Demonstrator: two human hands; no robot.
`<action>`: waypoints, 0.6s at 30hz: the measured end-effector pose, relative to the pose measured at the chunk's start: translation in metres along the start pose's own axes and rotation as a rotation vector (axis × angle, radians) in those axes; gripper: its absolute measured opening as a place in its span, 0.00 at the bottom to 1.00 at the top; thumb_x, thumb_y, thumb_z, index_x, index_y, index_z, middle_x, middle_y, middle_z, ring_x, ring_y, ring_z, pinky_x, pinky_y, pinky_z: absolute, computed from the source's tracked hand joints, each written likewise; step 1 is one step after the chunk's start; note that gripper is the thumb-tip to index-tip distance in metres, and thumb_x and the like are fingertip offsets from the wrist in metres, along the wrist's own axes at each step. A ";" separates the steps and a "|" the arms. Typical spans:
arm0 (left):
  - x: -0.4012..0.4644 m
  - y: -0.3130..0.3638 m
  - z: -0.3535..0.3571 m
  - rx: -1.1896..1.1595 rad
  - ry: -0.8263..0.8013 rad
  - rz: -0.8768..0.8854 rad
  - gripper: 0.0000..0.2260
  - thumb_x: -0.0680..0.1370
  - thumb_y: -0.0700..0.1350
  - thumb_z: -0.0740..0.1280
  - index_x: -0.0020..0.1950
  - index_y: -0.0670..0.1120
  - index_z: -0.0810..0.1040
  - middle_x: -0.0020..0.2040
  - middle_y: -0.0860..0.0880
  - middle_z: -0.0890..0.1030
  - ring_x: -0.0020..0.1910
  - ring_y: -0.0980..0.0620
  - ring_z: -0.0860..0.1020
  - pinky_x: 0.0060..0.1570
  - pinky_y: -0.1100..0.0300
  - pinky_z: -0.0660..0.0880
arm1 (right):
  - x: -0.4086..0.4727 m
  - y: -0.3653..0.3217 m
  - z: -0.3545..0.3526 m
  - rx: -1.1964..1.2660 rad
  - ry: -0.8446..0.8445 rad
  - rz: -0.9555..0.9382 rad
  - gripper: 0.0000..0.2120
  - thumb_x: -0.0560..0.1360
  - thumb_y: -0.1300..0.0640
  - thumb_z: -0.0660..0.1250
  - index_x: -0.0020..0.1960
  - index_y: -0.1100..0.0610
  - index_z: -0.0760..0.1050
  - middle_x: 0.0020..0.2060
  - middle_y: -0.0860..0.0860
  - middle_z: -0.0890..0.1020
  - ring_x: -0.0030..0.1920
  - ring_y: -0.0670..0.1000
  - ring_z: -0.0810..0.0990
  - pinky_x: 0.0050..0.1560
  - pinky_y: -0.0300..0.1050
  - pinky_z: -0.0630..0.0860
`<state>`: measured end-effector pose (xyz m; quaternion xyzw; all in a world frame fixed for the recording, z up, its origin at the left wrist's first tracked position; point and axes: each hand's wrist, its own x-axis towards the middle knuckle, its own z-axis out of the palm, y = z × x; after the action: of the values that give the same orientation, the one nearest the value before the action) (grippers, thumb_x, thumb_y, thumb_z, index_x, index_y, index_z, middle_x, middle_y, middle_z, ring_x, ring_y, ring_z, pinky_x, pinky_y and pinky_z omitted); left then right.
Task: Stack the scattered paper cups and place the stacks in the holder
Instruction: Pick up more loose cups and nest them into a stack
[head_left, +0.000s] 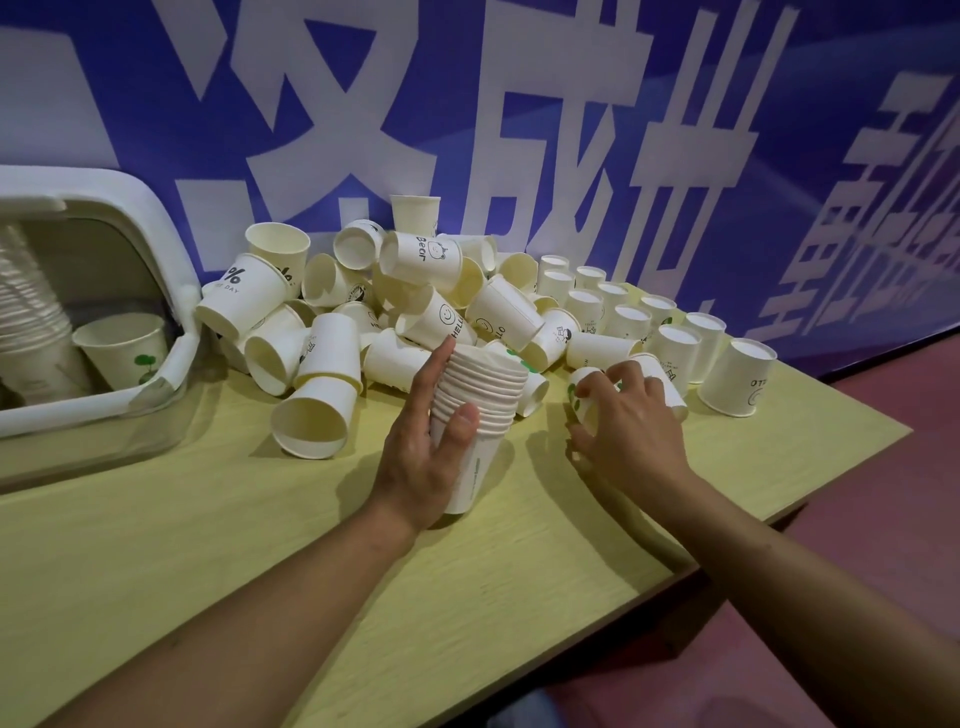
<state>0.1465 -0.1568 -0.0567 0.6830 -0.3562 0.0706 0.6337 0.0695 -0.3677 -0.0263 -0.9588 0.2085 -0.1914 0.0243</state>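
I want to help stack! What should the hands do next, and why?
Probably lift the loose paper cup that the right hand is gripping and drop it into the stack of cups held by the left hand; the stack's open top faces that way.

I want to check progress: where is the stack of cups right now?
In the head view, the stack of cups stands mid-table in the left hand, just in front of the loose pile of cups.

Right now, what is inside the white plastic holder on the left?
The white plastic holder contains one upright paper cup with a green print and a tall nested stack. Its frame hides the rest.
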 end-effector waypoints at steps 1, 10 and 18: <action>0.000 0.000 0.000 0.005 -0.003 0.004 0.26 0.76 0.64 0.59 0.73 0.77 0.56 0.76 0.57 0.69 0.72 0.61 0.70 0.71 0.54 0.70 | 0.000 -0.001 -0.001 0.068 0.041 -0.018 0.23 0.75 0.45 0.70 0.67 0.48 0.70 0.66 0.52 0.68 0.63 0.55 0.67 0.56 0.50 0.73; 0.001 -0.003 0.001 0.019 -0.030 0.037 0.27 0.76 0.63 0.59 0.74 0.76 0.56 0.75 0.57 0.70 0.71 0.62 0.71 0.65 0.67 0.69 | -0.001 -0.021 -0.044 0.886 0.433 -0.201 0.19 0.76 0.46 0.65 0.65 0.46 0.67 0.60 0.47 0.72 0.57 0.52 0.77 0.47 0.55 0.83; -0.004 -0.002 0.003 0.153 -0.057 0.151 0.26 0.78 0.71 0.57 0.75 0.76 0.52 0.70 0.67 0.67 0.67 0.71 0.68 0.64 0.70 0.69 | 0.000 -0.039 -0.058 0.715 0.250 -0.389 0.27 0.80 0.41 0.51 0.76 0.49 0.66 0.69 0.51 0.74 0.67 0.51 0.71 0.62 0.62 0.73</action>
<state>0.1441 -0.1579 -0.0608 0.7024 -0.4181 0.1259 0.5622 0.0628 -0.3302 0.0325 -0.8808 -0.0547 -0.3675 0.2934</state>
